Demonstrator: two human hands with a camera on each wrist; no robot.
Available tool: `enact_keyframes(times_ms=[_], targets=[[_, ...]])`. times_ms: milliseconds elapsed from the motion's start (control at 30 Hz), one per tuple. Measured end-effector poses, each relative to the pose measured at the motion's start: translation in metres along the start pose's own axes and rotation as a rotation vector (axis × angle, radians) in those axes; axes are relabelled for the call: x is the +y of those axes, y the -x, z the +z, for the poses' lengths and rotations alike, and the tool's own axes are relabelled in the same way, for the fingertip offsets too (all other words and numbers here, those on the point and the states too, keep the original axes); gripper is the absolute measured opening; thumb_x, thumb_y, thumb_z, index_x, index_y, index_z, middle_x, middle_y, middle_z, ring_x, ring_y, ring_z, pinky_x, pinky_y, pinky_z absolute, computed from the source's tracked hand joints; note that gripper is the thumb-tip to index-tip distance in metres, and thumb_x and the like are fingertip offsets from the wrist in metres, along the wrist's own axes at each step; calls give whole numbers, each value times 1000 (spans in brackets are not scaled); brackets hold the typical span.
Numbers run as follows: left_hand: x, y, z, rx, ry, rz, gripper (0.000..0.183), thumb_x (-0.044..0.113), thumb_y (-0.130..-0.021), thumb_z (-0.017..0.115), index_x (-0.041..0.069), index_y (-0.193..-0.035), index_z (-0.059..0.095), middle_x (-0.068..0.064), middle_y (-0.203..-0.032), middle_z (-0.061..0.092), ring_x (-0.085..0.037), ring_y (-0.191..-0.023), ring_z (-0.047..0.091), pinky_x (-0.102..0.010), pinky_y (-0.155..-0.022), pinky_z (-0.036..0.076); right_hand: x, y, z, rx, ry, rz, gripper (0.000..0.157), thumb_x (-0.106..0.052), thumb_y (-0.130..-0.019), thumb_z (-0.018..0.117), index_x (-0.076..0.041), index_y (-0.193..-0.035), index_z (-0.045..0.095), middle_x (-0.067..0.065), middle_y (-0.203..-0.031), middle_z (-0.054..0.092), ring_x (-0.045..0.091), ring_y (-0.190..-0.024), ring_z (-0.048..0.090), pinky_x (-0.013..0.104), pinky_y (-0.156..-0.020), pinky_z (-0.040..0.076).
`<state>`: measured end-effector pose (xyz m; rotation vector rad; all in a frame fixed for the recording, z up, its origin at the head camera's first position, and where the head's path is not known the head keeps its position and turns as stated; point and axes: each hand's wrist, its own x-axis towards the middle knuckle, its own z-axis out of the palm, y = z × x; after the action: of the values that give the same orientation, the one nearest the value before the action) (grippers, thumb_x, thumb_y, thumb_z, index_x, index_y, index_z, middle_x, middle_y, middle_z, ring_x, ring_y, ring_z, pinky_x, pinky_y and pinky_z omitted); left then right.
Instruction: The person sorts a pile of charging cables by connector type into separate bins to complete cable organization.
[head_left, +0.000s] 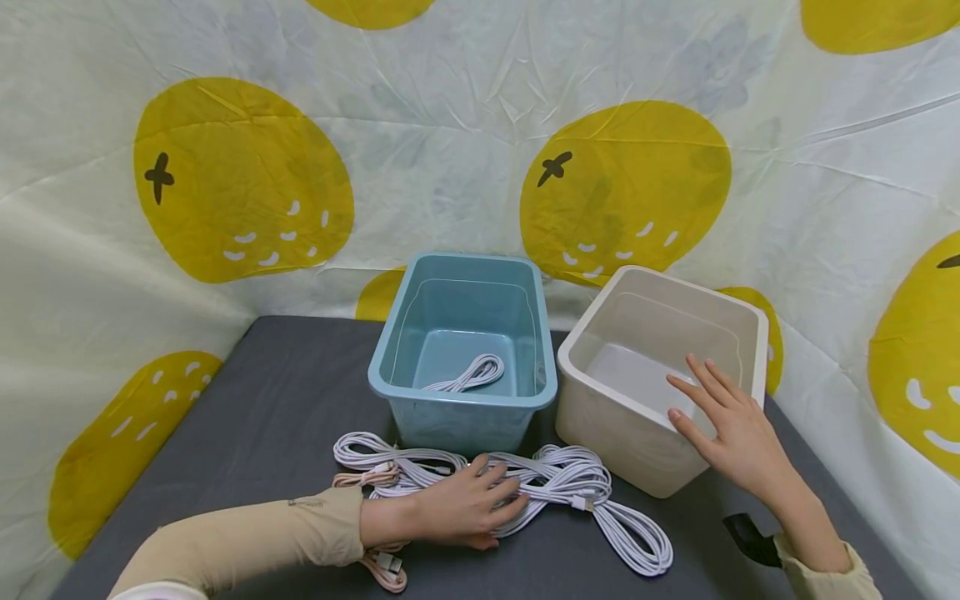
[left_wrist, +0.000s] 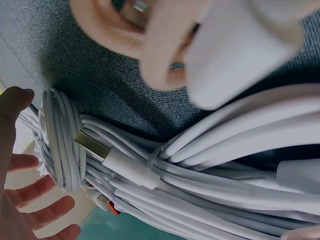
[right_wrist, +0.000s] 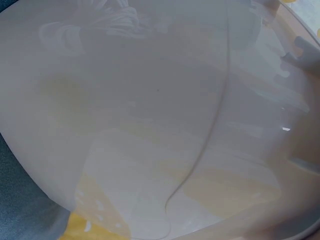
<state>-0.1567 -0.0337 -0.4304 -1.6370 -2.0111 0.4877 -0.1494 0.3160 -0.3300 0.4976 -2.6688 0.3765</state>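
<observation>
My left hand point(head_left: 472, 504) is over the bundled white cables point(head_left: 570, 477), its fingers spread. In the left wrist view its fingers point(left_wrist: 47, 215) extend loosely beside a tied white coil, with a USB plug point(left_wrist: 125, 165) lying on the bundle. Pinkish cables point(head_left: 386, 567) lie partly under the left forearm. My right hand point(head_left: 723, 433) is at the near right of the beige bin point(head_left: 630, 450), fingers extended above its rim and holding nothing. The right wrist view is filled by the bin's glossy wall point(right_wrist: 150, 100). A coiled white cable point(head_left: 472, 373) lies inside the blue bin point(head_left: 461, 421).
The two bins stand side by side at the back of the dark grey tabletop point(head_left: 300, 383). Behind them hangs a pale curtain point(head_left: 435, 167) with yellow fruit prints. A black strap point(head_left: 750, 540) is at the right wrist.
</observation>
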Motion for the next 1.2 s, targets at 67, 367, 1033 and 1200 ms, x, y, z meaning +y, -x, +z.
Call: enact_keyframes(times_ms=[67,367,1033,1200], targets=[[0,-1,1,-2,-9,-1,68,65,-79,41,20,-129,41,1,-120,49,-17,-106,49,-37,-85,41,0,0,0,2,-1,-2,46,-32,-85,56,-12,-126,51,9,-147,24,25,-138,14,62,-100,15],[0,-3,0,-20,-37,22,79,71,-71,46,20,-130,39,0,-119,49,-19,-106,50,-38,-85,41,0,1,0,8,-5,6,45,-30,-84,57,-12,-126,51,8,-148,23,24,-139,13,62,-100,15],[-4,-1,-5,-28,-34,23,74,53,-68,62,21,-130,39,2,-110,51,-14,-95,50,-34,-78,40,0,0,-1,1,-3,-5,45,-31,-85,56,-11,-126,51,10,-147,23,26,-138,13,57,-105,12],[-5,2,-6,-14,-27,22,69,50,-69,57,22,-130,39,2,-109,52,-14,-93,49,-32,-76,39,-1,1,-2,0,-10,-1,45,-29,-85,56,-12,-127,50,9,-148,23,25,-139,13,55,-106,12]])
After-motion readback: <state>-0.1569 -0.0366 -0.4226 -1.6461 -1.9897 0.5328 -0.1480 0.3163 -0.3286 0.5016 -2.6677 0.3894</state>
